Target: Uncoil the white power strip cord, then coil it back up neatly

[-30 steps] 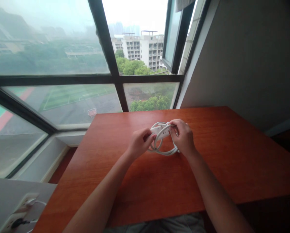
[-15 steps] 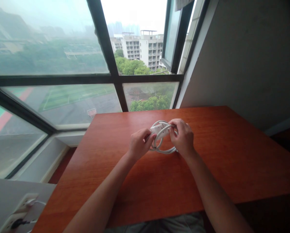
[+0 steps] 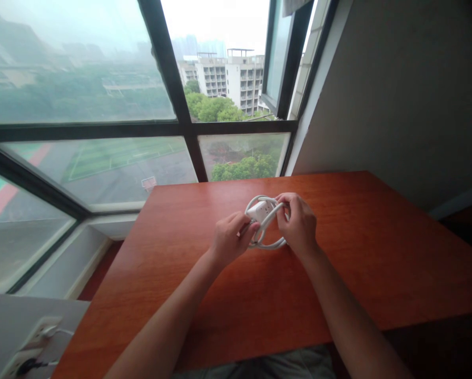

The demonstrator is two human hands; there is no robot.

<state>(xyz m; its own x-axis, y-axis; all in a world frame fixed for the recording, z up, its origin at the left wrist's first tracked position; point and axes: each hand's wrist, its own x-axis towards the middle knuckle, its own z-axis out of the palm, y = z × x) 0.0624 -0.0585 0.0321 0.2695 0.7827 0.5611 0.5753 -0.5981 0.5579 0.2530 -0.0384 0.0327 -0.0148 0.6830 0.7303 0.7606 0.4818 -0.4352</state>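
A white power strip with socket holes sits within loops of its own white cord, over the far middle of the reddish-brown table. My left hand is closed in a pinch at the left side of the bundle, gripping a part of the cord. On the other side, my right hand pinches the cord loops between thumb and fingers. The fingertips partly cover the cord, so its ends are hidden.
Black-framed windows rise behind the table, one pane tilted outward. A grey wall stands to the right. At lower left, a wall socket has plugs and cables in it. My lap shows below the table's near edge.
My left hand has shifted slightly right, toward my right hand. The power strip has turned a little among the loops. My right hand stays nearly in place on the cord.
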